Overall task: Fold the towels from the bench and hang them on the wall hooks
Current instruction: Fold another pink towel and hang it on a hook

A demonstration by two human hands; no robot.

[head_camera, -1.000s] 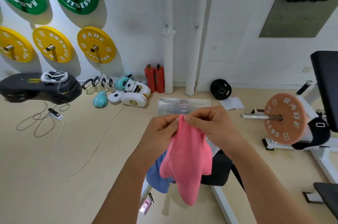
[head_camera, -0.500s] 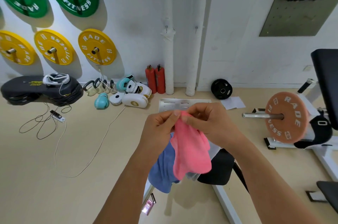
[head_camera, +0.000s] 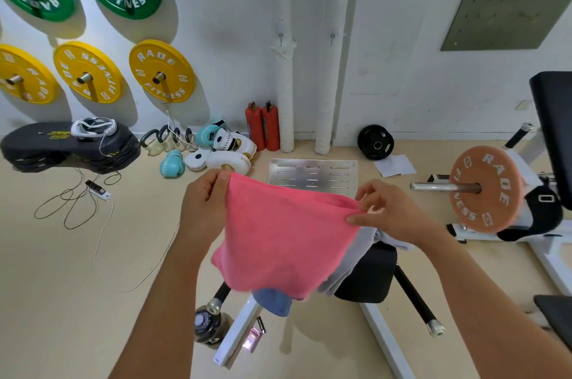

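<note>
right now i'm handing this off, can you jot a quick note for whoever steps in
Left hand pinches one top corner of the pink terry towel; right hand pinches the other, so it hangs spread out in the air, unfolded.
A blue towel and a grey towel lie on the black padded bench below.
Two small wall hooks on the white pipes are bare.
Done: pink towel picked up. Left: fold and hang all three.

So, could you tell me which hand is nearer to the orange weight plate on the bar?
The right hand: the orange weight plate sits just to its right. The left hand pinches the pink towel's far corner.
</note>
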